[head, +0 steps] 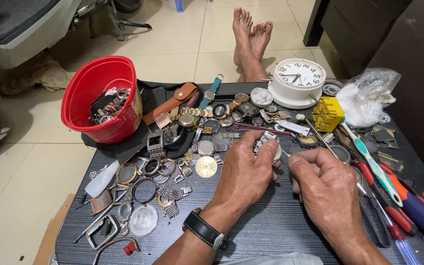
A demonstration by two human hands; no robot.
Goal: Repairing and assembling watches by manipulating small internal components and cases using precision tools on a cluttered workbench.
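Note:
My left hand (245, 169) is closed around a silver wristwatch (267, 141) with a metal link band, held just above the dark table (271, 230). A black-strapped watch sits on that wrist. My right hand (324, 184) is curled beside it, pinching a thin metal tool (320, 132) whose tip points toward the watch. Both hands meet near the table's middle. Most of the held watch is hidden by my fingers.
A red bucket (99, 100) of watch parts stands at the left. Loose watches, cases, bands and rings (172, 162) litter the table. A white clock (298, 81), yellow block (328, 114), plastic bag (366, 95), toothbrush (374, 162) and pliers and screwdrivers (403, 206) lie right. Bare feet (251, 39) rest beyond.

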